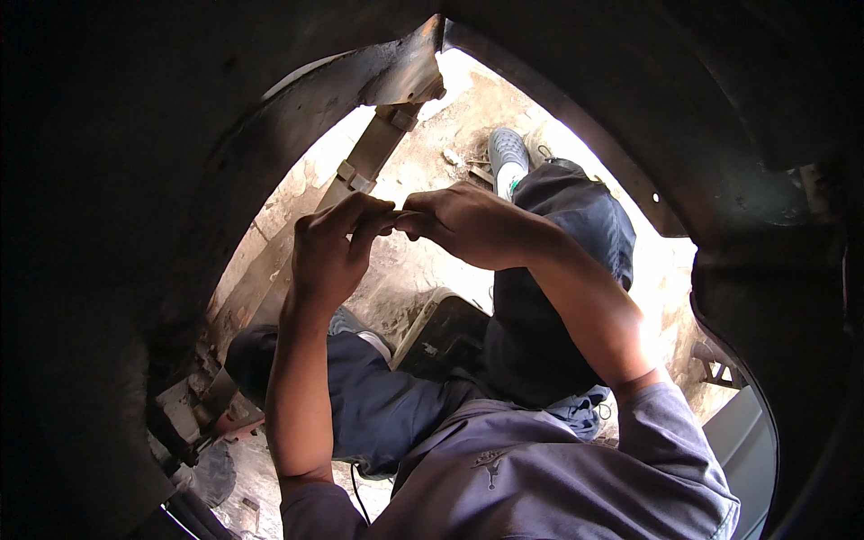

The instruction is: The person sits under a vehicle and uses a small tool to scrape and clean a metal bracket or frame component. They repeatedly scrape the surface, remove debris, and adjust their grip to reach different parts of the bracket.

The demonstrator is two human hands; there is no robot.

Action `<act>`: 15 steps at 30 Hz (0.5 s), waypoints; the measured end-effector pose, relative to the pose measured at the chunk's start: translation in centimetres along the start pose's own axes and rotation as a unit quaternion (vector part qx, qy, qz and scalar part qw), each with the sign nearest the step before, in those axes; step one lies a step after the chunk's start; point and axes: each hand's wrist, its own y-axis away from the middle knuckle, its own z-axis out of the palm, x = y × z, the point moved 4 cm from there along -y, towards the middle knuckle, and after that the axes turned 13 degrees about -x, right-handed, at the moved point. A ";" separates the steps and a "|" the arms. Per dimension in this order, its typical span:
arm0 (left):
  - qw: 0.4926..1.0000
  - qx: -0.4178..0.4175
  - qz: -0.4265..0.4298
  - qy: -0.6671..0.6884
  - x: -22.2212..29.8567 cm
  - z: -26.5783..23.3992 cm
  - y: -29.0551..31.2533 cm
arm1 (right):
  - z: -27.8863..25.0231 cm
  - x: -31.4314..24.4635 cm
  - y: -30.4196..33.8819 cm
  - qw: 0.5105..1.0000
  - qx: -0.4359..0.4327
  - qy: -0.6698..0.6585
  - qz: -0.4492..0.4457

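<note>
The fingertips of the bare left hand (333, 247) and the bare right hand (472, 220) meet or very nearly meet, with the fingers of each curled and drawn in toward the other hand. Whether they pinch some small thing at the meeting point cannot be told; that spot is too dark and small to read.

Just past the left fingers, on their far side, a long, straight, brown-grey metal bar (367, 155) with block-like brackets runs at a slant, its near part passing behind the left hand. Farther beyond the fingers, a bent, rust-stained metal flap (405, 72) juts down into the opening.

Beyond the right hand lies a grey lace-up shoe (508, 151) on the pale, sunlit, stained floor (468, 99). To the right of the fingers and below them is a bent leg in dark blue trousers (576, 211). On the near side of the fingers, between the legs, sits a flat, black, pale-edged object (445, 337); nearer the body comes the short-sleeved, purple-grey shirt (558, 468).

All around, well apart from the fingers, a dark, curved metal shell (621, 148) frames the view.
</note>
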 end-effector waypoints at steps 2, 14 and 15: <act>1.000 -0.009 -0.011 0.026 -0.3 0.1 -0.1 | 0.0 -0.2 0.2 0.999 0.035 0.017 -0.009; 0.968 -0.122 -0.091 0.197 -1.0 0.1 -1.0 | -1.7 -1.5 1.1 0.969 0.215 0.057 -0.104; 0.966 -0.143 -0.094 0.192 -1.0 0.3 -1.0 | -1.7 -1.4 1.2 0.967 0.219 0.072 -0.112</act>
